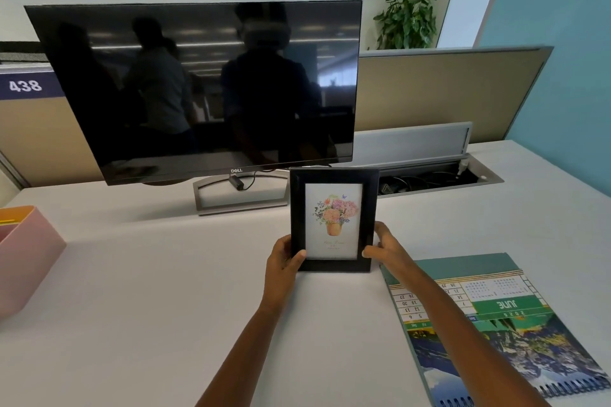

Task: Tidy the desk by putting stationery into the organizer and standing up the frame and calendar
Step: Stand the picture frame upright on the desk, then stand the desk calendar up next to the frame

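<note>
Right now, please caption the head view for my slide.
Left hand and right hand hold the frame upright on the desk; calendar lies flat.

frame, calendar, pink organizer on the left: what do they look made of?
frame: black border with a soft gloss, likely lacquered wood or plastic; can't tell which.
calendar: printed paper or card with a slight sheen, wire spiral along its near edge.
organizer: pink, matte, thin flat walls; perhaps coated board, possibly plastic.
</note>
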Action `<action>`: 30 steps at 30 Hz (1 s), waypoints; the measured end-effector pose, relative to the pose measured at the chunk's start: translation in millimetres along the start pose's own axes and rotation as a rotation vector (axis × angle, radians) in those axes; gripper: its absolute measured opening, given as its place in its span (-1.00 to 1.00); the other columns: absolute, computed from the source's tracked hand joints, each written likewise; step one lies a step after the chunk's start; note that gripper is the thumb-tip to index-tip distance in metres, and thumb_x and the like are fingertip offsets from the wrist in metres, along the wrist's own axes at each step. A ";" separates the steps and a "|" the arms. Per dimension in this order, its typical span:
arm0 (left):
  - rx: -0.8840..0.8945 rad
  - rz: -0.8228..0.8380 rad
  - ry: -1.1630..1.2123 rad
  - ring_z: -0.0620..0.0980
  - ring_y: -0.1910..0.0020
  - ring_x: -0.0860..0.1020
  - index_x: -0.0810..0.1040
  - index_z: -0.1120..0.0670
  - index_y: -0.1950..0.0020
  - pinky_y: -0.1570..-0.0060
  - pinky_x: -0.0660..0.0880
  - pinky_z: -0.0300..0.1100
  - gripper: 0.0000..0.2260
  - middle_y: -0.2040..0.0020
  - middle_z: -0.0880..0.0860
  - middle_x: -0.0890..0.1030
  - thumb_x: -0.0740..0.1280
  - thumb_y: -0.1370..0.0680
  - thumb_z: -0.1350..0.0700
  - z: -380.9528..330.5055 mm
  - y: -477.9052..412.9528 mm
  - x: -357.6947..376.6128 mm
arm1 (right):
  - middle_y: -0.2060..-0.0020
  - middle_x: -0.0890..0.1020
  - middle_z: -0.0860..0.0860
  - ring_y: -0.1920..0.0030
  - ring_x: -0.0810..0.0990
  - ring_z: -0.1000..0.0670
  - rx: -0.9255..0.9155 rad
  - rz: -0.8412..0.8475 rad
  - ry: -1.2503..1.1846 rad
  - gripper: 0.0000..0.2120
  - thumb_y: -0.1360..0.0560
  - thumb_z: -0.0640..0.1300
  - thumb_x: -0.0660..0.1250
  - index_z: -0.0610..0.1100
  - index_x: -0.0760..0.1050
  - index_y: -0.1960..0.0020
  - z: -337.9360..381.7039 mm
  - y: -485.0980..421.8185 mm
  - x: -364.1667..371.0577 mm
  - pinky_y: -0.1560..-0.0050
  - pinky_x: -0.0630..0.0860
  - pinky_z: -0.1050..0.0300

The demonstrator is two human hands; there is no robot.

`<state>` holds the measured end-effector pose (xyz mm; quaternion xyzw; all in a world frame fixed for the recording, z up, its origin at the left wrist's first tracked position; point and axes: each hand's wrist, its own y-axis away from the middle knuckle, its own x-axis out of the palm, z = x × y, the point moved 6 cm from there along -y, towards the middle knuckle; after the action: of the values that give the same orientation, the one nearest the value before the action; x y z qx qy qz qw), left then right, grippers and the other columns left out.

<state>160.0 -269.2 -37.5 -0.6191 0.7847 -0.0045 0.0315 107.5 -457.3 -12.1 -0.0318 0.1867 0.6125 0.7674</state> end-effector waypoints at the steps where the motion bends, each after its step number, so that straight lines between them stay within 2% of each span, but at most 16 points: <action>1: 0.008 -0.004 -0.003 -0.04 -0.16 0.45 0.36 0.18 -0.28 0.01 0.47 -0.44 -0.71 -0.17 0.02 0.46 0.24 -0.56 0.27 -0.3 1.1 -1.0 | -0.36 0.32 -0.10 -0.26 0.36 -0.07 -0.012 -0.043 0.020 -0.46 -0.45 -0.31 0.27 -0.13 0.19 -0.37 -1.0 5.9 -6.9 -0.20 0.39 0.11; 4: 0.024 -0.110 -0.002 -0.05 -0.19 0.42 0.36 0.16 -0.30 -0.19 0.38 -0.22 -0.67 -0.20 0.02 0.44 0.27 -0.54 0.27 2.3 13.5 -8.9 | -0.39 0.31 -0.09 -0.34 0.33 -0.11 -0.032 -0.197 0.099 -0.53 -0.49 -0.35 0.22 -0.11 0.25 -0.35 -14.1 28.5 -32.1 -0.29 0.34 0.07; 6: 0.040 -0.217 -0.028 -0.04 -0.14 0.45 0.40 0.16 -0.25 -0.20 0.37 -0.19 -0.72 -0.15 0.03 0.47 0.26 -0.55 0.28 4.6 31.2 -13.1 | -0.31 0.41 -0.14 -0.06 0.53 -0.08 -0.010 -0.289 0.166 -0.61 -0.51 -0.32 0.20 -0.09 0.32 -0.31 -26.8 50.0 -48.9 0.07 0.55 0.25; 8: 0.113 -0.266 -0.115 -0.07 -0.05 0.49 0.45 0.07 -0.14 -0.12 0.39 -0.27 -0.81 -0.05 -0.02 0.52 0.23 -0.56 0.29 3.9 51.8 -9.9 | -0.21 0.49 -0.18 0.21 0.57 0.01 0.001 -0.382 0.212 -0.67 -0.51 -0.33 0.19 -0.12 0.39 -0.25 -39.6 71.1 -66.4 0.43 0.49 0.42; 9: 0.161 -0.262 -0.168 -0.12 -0.01 0.50 0.46 0.01 -0.06 -0.08 0.39 -0.36 -0.81 0.00 -0.06 0.53 0.22 -0.57 0.29 2.4 60.8 -5.3 | -0.19 0.50 -0.19 0.19 0.57 -0.01 -0.002 -0.422 0.225 -0.67 -0.50 -0.36 0.20 -0.14 0.41 -0.22 -45.3 81.2 -74.4 0.40 0.50 0.43; 10: 0.201 -0.243 -0.220 -0.17 0.02 0.50 0.46 -0.05 0.02 -0.02 0.37 -0.46 -0.78 0.04 -0.10 0.53 0.21 -0.58 0.28 0.0 68.6 0.8 | -0.20 0.50 -0.20 0.08 0.58 -0.08 -0.007 -0.458 0.241 -0.67 -0.48 -0.39 0.21 -0.17 0.43 -0.21 -49.7 90.6 -81.8 0.23 0.54 0.37; 12: 0.234 -0.182 -0.309 -0.24 0.06 0.49 0.46 -0.12 0.12 0.06 0.33 -0.56 -0.78 0.11 -0.13 0.54 0.18 -0.59 0.20 -0.3 81.4 15.5 | -0.23 0.48 -0.21 -0.18 0.48 -0.18 0.014 -0.512 0.313 -0.67 -0.46 -0.41 0.23 -0.23 0.44 -0.20 -57.0 107.3 -94.4 -0.14 0.47 0.06; 13: 0.237 -0.140 -0.351 -0.30 0.05 0.48 0.47 -0.12 0.15 0.08 0.32 -0.57 -0.82 0.14 -0.15 0.54 0.16 -0.57 0.12 0.1 87.0 23.6 | -0.22 0.48 -0.21 -0.23 0.44 -0.20 0.036 -0.532 0.346 -0.68 -0.46 -0.41 0.24 -0.25 0.44 -0.20 -61.1 115.0 -100.2 -0.21 0.42 -0.02; 15: 0.271 -0.071 -0.447 -0.36 0.07 0.44 0.57 -0.02 0.17 0.10 0.30 -0.56 -0.75 0.20 -0.16 0.52 0.11 -0.51 -0.01 0.4 99.5 41.3 | -0.21 0.48 -0.24 -0.22 0.44 -0.22 0.076 -0.573 0.424 -0.69 -0.45 -0.39 0.26 -0.29 0.44 -0.19 -69.1 129.3 -111.2 -0.23 0.45 -0.12; 18: 0.352 -0.029 -0.588 -0.20 0.20 0.42 0.65 0.09 0.12 0.18 0.32 -0.42 -0.58 0.21 0.03 0.58 0.04 -0.48 -0.06 0.1 119.1 73.2 | -0.17 0.51 -0.31 -0.18 0.47 -0.28 0.178 -0.654 0.583 -0.67 -0.43 -0.33 0.31 -0.33 0.45 -0.19 -81.9 150.1 -128.8 -0.21 0.45 -0.18; 21: 0.206 0.117 -0.646 -0.16 0.07 0.35 0.57 0.08 -0.16 0.02 0.28 -0.32 -0.24 -0.07 0.06 0.53 -0.22 -0.40 -0.33 -2.2 138.7 100.4 | -0.18 0.49 -0.32 -0.18 0.45 -0.30 0.336 -0.736 0.654 -0.63 -0.44 -0.22 0.31 -0.31 0.42 -0.22 -92.9 174.7 -147.3 -0.21 0.40 -0.15; 23: 0.104 0.205 -0.663 -0.15 0.03 0.33 0.52 0.05 -0.23 0.02 0.25 -0.33 0.02 -0.08 0.01 0.44 -0.41 -0.26 -0.51 -4.5 149.4 114.4 | -0.18 0.46 -0.30 -0.20 0.42 -0.29 0.427 -0.764 0.652 -0.62 -0.46 -0.15 0.28 -0.28 0.39 -0.23 -98.0 189.9 -157.3 -0.19 0.39 -0.15; 24: 0.069 0.233 -0.657 -0.12 0.03 0.36 0.51 0.05 -0.23 0.02 0.27 -0.33 0.04 -0.03 -0.01 0.38 -0.41 -0.23 -0.54 -8.5 155.3 120.2 | -0.18 0.45 -0.30 -0.20 0.40 -0.28 0.465 -0.767 0.640 -0.62 -0.47 -0.12 0.27 -0.29 0.38 -0.23 -100.6 196.1 -160.9 -0.18 0.38 -0.15; 25: 0.055 0.246 -0.677 -0.09 0.01 0.39 0.49 0.06 -0.23 0.00 0.31 -0.32 -0.09 0.00 -0.01 0.33 -0.28 -0.33 -0.51 -8.7 159.3 125.6 | -0.18 0.44 -0.31 -0.21 0.39 -0.28 0.492 -0.764 0.630 -0.62 -0.48 -0.11 0.26 -0.30 0.38 -0.22 -103.3 200.8 -164.1 -0.17 0.38 -0.14; 27: -0.010 0.263 -0.725 -0.05 -0.04 0.43 0.48 0.07 -0.21 -0.03 0.34 -0.30 -0.56 0.01 0.00 0.30 0.03 -0.59 -0.18 -9.2 161.8 134.5 | -0.15 0.45 -0.33 -0.19 0.39 -0.28 0.506 -0.753 0.601 -0.63 -0.49 -0.11 0.26 -0.32 0.40 -0.19 -107.5 206.6 -170.1 -0.16 0.39 -0.11; 30: -0.158 0.224 -0.582 -0.04 0.07 0.45 0.49 0.09 0.03 0.10 0.38 -0.26 -0.82 0.02 0.11 0.44 0.14 -0.60 0.04 -6.6 160.7 136.9 | -0.12 0.51 -0.31 -0.17 0.43 -0.26 0.531 -0.687 0.539 -0.67 -0.49 -0.11 0.23 -0.30 0.45 -0.17 -112.1 211.1 -180.3 -0.15 0.39 -0.02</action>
<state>-28.2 -364.9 -44.3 -0.5048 0.8039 0.2373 0.2065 -153.7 -603.4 -19.5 -0.0521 0.5060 0.2265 0.8306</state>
